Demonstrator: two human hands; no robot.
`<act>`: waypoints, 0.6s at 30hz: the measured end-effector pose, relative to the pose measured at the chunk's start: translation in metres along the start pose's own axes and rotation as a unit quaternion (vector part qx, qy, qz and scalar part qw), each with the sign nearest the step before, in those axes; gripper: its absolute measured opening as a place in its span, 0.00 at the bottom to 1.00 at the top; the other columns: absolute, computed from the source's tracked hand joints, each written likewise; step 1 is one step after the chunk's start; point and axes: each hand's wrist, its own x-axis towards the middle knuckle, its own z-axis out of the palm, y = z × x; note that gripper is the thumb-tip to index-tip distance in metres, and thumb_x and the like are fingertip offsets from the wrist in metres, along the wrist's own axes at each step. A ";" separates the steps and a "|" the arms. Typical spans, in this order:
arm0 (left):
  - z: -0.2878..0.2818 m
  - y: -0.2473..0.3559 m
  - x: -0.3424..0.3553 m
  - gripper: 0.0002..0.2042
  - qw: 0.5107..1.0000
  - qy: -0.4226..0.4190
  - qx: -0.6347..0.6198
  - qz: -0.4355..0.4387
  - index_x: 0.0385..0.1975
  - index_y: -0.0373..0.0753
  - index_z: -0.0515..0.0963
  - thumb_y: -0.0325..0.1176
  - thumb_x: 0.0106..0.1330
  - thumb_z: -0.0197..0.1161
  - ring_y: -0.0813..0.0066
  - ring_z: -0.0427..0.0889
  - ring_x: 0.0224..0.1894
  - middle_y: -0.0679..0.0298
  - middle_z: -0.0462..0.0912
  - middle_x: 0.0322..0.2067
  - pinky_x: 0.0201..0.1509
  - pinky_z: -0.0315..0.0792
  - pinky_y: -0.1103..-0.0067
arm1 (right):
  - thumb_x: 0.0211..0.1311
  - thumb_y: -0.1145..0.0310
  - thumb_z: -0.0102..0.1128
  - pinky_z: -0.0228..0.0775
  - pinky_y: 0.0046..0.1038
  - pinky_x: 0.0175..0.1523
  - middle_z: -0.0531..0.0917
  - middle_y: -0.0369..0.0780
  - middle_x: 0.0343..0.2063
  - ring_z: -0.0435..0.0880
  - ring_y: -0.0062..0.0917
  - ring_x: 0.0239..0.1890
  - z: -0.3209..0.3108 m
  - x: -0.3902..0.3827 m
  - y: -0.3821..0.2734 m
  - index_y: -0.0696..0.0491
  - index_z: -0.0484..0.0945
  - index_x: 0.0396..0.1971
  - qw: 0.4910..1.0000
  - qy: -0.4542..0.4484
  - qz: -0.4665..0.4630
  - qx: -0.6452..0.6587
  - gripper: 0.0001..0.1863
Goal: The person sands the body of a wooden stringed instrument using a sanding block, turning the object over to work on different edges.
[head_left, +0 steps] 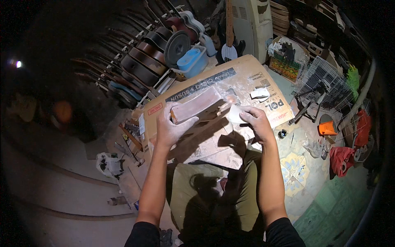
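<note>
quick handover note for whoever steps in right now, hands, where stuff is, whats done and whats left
Left hand: closed in a grip on the long reddish-brown wooden block, holding it up over the flattened brown cardboard sheet.
Right hand: pinching a small pale sheet, apparently sandpaper, against the block's right end.
Nearby: a blue plastic tub beyond the cardboard, a row of dark guitar bodies at upper left, and an orange cup on the floor to the right.
Done: the block and left hand look pale with dust, so some rubbing seems done.
Left: how much remains cannot be judged.
</note>
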 end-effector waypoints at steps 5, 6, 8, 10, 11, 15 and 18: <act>-0.001 -0.022 -0.007 0.26 0.992 -0.019 0.118 0.040 0.42 0.33 0.78 0.36 0.44 0.82 0.68 0.83 0.39 0.57 0.83 0.35 0.45 0.75 0.75 | 0.67 0.68 0.61 0.70 0.20 0.44 0.83 0.33 0.33 0.78 0.15 0.35 0.011 0.009 0.016 0.57 0.81 0.42 0.996 0.075 -0.033 -0.045 0.09; -0.003 -0.034 -0.012 0.27 0.993 -0.026 0.114 0.032 0.44 0.33 0.78 0.36 0.44 0.81 0.66 0.85 0.38 0.55 0.84 0.34 0.44 0.76 0.74 | 0.67 0.68 0.61 0.68 0.19 0.40 0.80 0.32 0.30 0.75 0.14 0.32 0.019 0.006 0.014 0.56 0.79 0.37 0.994 0.083 0.009 -0.068 0.07; 0.002 -0.041 -0.017 0.26 0.995 -0.044 0.090 -0.014 0.42 0.33 0.78 0.36 0.44 0.82 0.70 0.83 0.37 0.58 0.83 0.33 0.44 0.75 0.75 | 0.67 0.71 0.58 0.63 0.19 0.29 0.76 0.30 0.24 0.71 0.12 0.24 0.018 0.012 0.032 0.55 0.77 0.37 0.987 0.066 -0.003 -0.148 0.04; 0.009 -0.051 -0.022 0.26 0.995 -0.059 0.069 -0.044 0.42 0.34 0.79 0.36 0.44 0.82 0.72 0.81 0.36 0.60 0.83 0.32 0.42 0.74 0.75 | 0.66 0.74 0.56 0.63 0.20 0.28 0.74 0.31 0.24 0.70 0.13 0.24 0.020 0.017 0.049 0.56 0.75 0.38 0.979 0.068 -0.038 -0.189 0.03; 0.013 -0.059 -0.026 0.27 0.995 -0.064 0.062 -0.054 0.43 0.34 0.79 0.36 0.44 0.82 0.72 0.81 0.35 0.60 0.82 0.31 0.41 0.74 0.75 | 0.66 0.75 0.55 0.63 0.20 0.28 0.75 0.31 0.24 0.71 0.13 0.24 0.028 0.016 0.051 0.56 0.75 0.38 0.977 0.068 -0.043 -0.199 0.03; 0.025 -0.062 -0.034 0.27 0.983 -0.142 0.088 -0.078 0.44 0.34 0.79 0.37 0.45 0.82 0.72 0.81 0.33 0.58 0.82 0.30 0.39 0.74 0.74 | 0.64 0.75 0.52 0.73 0.29 0.47 0.81 0.44 0.33 0.81 0.29 0.37 0.073 0.009 0.043 0.59 0.75 0.40 0.973 0.129 -0.091 -0.170 0.07; 0.043 -0.068 -0.042 0.25 0.994 -0.104 0.036 -0.017 0.39 0.32 0.76 0.40 0.47 0.80 0.53 0.81 0.34 0.51 0.81 0.31 0.40 0.74 0.68 | 0.61 0.78 0.51 0.72 0.32 0.53 0.82 0.47 0.37 0.82 0.35 0.43 0.089 0.009 0.041 0.59 0.75 0.41 0.962 0.096 -0.121 -0.226 0.09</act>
